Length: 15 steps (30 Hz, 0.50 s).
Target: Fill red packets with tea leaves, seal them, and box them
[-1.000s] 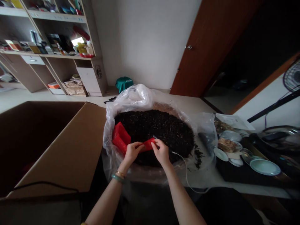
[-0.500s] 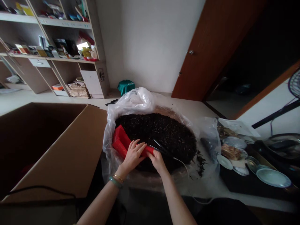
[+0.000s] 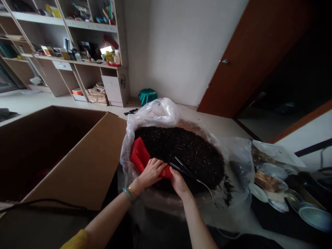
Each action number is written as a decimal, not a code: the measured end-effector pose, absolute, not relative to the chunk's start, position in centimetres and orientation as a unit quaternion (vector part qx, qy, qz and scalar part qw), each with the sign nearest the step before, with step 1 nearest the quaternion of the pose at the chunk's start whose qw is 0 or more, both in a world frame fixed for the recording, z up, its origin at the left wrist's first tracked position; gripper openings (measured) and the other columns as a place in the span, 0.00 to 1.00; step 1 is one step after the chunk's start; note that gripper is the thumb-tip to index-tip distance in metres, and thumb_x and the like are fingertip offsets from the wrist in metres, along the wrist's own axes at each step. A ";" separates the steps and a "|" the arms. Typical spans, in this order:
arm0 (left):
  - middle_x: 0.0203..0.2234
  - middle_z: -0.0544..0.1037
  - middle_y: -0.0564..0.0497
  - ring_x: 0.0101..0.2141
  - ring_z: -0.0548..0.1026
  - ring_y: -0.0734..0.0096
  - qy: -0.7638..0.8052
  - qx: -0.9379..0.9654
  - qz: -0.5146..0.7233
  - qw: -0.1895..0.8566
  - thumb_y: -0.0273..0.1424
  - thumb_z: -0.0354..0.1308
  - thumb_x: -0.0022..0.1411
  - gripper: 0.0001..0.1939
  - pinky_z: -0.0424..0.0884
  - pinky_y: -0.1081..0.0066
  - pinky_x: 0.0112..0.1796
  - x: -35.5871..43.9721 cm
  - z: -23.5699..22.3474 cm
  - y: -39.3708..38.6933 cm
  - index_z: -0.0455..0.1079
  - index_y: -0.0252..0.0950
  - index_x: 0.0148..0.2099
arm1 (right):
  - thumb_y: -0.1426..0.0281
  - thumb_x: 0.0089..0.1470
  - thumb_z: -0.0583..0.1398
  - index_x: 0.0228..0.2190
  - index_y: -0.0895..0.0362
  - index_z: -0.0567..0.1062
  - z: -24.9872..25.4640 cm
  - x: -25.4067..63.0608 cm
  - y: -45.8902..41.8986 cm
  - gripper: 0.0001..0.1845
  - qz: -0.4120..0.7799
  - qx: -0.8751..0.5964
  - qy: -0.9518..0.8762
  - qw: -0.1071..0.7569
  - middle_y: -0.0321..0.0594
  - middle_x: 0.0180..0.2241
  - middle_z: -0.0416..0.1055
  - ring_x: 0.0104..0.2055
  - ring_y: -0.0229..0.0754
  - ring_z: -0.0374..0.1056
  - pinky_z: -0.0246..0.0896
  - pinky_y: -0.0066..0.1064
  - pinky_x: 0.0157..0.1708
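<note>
Both of my hands meet on a small red packet (image 3: 166,172) above a heap of dark, dry leaf-like pieces (image 3: 186,145) that looks like loose tea. My left hand (image 3: 152,171) lies over the packet's left part, fingers curled on it, a green bangle and a gold bracelet at the wrist. My right hand (image 3: 178,181) grips its right end, thumb near the top edge. Other red pouches (image 3: 139,152) lie on the heap just left of my hands. A black two-armed tool like a hair straightener (image 3: 184,169), its arms apart, rests right behind the packet, trailing a pale cord.
A clear plastic liner (image 3: 127,138) surrounds the heap. To the left stands a large open cardboard box (image 3: 85,162). Bowls (image 3: 315,216) and bagged goods (image 3: 268,180) sit at right. Behind are a shelf unit (image 3: 124,86), a green covered bin (image 3: 147,96) and a brown door (image 3: 230,69).
The view has shifted left, so the scene sits further right. My hands have closed further around the packet, and its flat red face now shows between them.
</note>
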State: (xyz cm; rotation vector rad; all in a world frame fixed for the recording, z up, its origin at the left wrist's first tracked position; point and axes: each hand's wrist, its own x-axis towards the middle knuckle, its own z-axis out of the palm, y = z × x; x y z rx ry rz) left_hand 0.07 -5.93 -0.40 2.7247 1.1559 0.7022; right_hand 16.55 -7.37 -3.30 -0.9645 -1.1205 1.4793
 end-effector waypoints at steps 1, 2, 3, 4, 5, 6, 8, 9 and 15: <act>0.46 0.71 0.43 0.45 0.65 0.57 0.376 0.897 0.227 0.047 0.33 0.61 0.57 0.27 0.64 0.57 0.46 -0.1 -0.5 -5.8 0.61 0.38 0.59 | 0.47 0.53 0.55 0.37 0.57 0.78 -3.4 16.5 -7.3 0.27 0.615 -0.392 -0.466 0.501 0.43 0.34 0.77 0.38 0.47 0.71 0.66 0.41 0.41; 0.46 0.71 0.43 0.45 0.66 0.57 0.374 0.898 0.225 0.047 0.33 0.60 0.58 0.26 0.64 0.58 0.46 -0.2 -0.5 -5.7 0.62 0.38 0.59 | 0.47 0.54 0.54 0.38 0.57 0.78 -3.4 16.4 -7.3 0.28 0.615 -0.386 -0.469 0.503 0.43 0.33 0.77 0.38 0.48 0.71 0.67 0.42 0.40; 0.46 0.71 0.43 0.45 0.66 0.58 0.374 0.898 0.226 0.048 0.33 0.59 0.59 0.25 0.64 0.58 0.46 -0.4 -0.6 -5.7 0.62 0.39 0.58 | 0.47 0.55 0.53 0.39 0.58 0.78 -3.4 16.4 -7.2 0.29 0.614 -0.381 -0.471 0.506 0.43 0.32 0.77 0.37 0.48 0.72 0.67 0.42 0.39; 0.46 0.72 0.43 0.45 0.66 0.58 0.375 0.897 0.230 0.049 0.33 0.58 0.60 0.25 0.64 0.58 0.46 -0.5 -0.7 -5.7 0.62 0.39 0.59 | 0.48 0.56 0.52 0.39 0.58 0.78 -3.4 16.3 -7.2 0.29 0.613 -0.376 -0.471 0.510 0.44 0.31 0.77 0.37 0.48 0.72 0.67 0.42 0.39; 0.46 0.72 0.43 0.45 0.66 0.58 0.377 0.895 0.235 0.050 0.33 0.58 0.60 0.25 0.63 0.58 0.46 -0.6 -0.8 -5.7 0.62 0.39 0.59 | 0.48 0.56 0.51 0.39 0.58 0.78 -3.4 16.2 -7.2 0.29 0.612 -0.373 -0.470 0.515 0.44 0.31 0.77 0.37 0.49 0.72 0.67 0.42 0.39; 0.47 0.72 0.43 0.45 0.67 0.58 0.378 0.893 0.241 0.049 0.33 0.59 0.60 0.25 0.63 0.58 0.47 -0.6 -0.8 -5.7 0.61 0.39 0.59 | 0.48 0.57 0.51 0.39 0.58 0.78 -3.4 16.1 -7.1 0.29 0.611 -0.370 -0.470 0.518 0.44 0.30 0.77 0.37 0.49 0.72 0.67 0.42 0.39; 0.48 0.73 0.43 0.46 0.67 0.57 0.375 0.891 0.252 0.045 0.35 0.60 0.59 0.27 0.62 0.57 0.48 -0.7 -0.9 -5.8 0.62 0.38 0.59 | 0.48 0.57 0.50 0.39 0.58 0.78 -3.2 15.9 -7.1 0.29 0.608 -0.369 -0.475 0.519 0.44 0.30 0.77 0.38 0.49 0.72 0.67 0.42 0.41; 0.48 0.73 0.43 0.46 0.67 0.57 0.373 0.891 0.256 0.040 0.36 0.60 0.58 0.27 0.61 0.56 0.48 -0.7 -1.0 -5.8 0.62 0.38 0.59 | 0.48 0.57 0.50 0.38 0.58 0.79 -3.1 15.8 -7.2 0.29 0.602 -0.372 -0.479 0.519 0.43 0.29 0.77 0.39 0.49 0.72 0.67 0.42 0.41; 0.50 0.75 0.44 0.46 0.69 0.57 0.393 0.880 0.267 0.019 0.35 0.61 0.57 0.26 0.61 0.58 0.46 -0.6 -1.4 -5.9 0.65 0.40 0.58 | 0.44 0.54 0.50 0.33 0.57 0.79 -2.2 15.9 -7.2 0.32 0.620 -0.372 -0.472 0.504 0.43 0.29 0.77 0.38 0.48 0.73 0.68 0.41 0.39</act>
